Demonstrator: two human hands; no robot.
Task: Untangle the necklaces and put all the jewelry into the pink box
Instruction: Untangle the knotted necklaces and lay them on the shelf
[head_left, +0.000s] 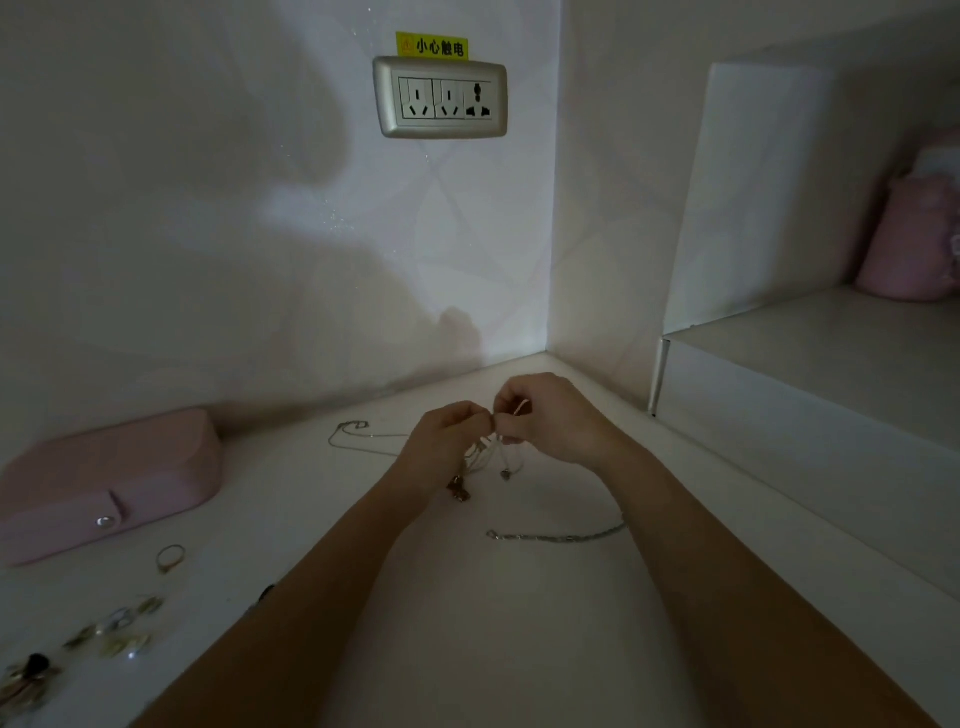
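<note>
My left hand (447, 441) and my right hand (550, 421) meet above the white tabletop, both pinching a bundle of thin tangled necklaces (491, 454) lifted off the surface. Small pendants (460, 491) hang below the hands. One chain loop (348, 436) trails left on the table. A separate silver chain (561, 535) lies flat, partly under my right forearm. The pink box (104, 478) sits shut at the left, snap closed. A ring (170, 557) lies in front of it, with several earrings and rings (119, 629) further down the left edge.
A wall socket (440, 98) is on the wall ahead. A white raised shelf (810, 374) stands at the right, holding a pink container (909, 244). The tabletop (467, 623) ends in a corner just behind my hands.
</note>
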